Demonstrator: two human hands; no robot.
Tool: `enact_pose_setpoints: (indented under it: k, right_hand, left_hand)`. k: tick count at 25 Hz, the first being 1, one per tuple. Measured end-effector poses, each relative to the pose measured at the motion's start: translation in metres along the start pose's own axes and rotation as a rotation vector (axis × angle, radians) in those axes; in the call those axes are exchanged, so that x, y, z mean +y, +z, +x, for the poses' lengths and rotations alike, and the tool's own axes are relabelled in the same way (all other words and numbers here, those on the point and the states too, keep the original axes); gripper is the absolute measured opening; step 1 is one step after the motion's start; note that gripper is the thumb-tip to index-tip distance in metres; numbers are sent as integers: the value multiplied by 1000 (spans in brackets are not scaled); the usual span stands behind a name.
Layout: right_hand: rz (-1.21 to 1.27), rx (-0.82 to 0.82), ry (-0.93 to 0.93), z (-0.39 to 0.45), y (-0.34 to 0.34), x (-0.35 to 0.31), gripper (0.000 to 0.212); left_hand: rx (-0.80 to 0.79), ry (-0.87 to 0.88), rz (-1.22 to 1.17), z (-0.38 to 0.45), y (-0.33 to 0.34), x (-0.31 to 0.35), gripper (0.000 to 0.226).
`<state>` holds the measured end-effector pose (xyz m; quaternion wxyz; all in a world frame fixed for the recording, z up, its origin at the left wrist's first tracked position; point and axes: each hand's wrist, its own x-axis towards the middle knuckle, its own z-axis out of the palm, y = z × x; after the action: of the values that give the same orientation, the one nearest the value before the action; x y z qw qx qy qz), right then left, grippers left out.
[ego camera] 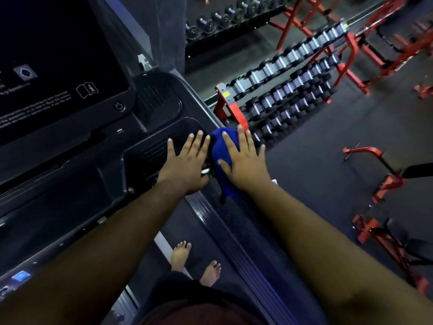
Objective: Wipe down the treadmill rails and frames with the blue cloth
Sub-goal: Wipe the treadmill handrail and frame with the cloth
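The cloth (223, 158) is a soft, matt blue fabric, bunched under the right hand (243, 160). The console (105, 174) under the left hand (185, 165) looks like moulded dark plastic, matt, with perforated and slotted grille patches. The screen (51, 57) is glossy black. The rail (236, 221) has a rough, speckled top beside smooth ribbed trim with a slight sheen. The dumbbells (288, 83) show shiny metal handles and dull black ends on a red painted metal rack (230, 106). The floor (323, 165) is matt, speckled, rubber-like.

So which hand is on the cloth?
The right hand, pressed flat on the blue cloth; the left hand rests bare on the treadmill's black console.
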<state>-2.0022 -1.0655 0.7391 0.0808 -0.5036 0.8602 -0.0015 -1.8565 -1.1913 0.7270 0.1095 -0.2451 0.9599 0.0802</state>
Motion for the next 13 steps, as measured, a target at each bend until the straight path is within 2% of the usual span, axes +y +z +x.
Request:
enact_pose_setpoints:
  k: [3,6,8,13]
  right_hand:
    - [79,-11,-31,-16,0,7,72]
    - [68,42,-32,-122,6,46,71]
    - [68,20,-14,-174,11,73,72]
    - [98,-34,24,-125,7,64,77]
  left_hand:
    - [27,54,34,-6,-2,0,97]
    - [71,174,75,-13,-4,8,96]
    - [90,239,79,-22,1,26,95]
    - [36,135,14,-47,16,88,101]
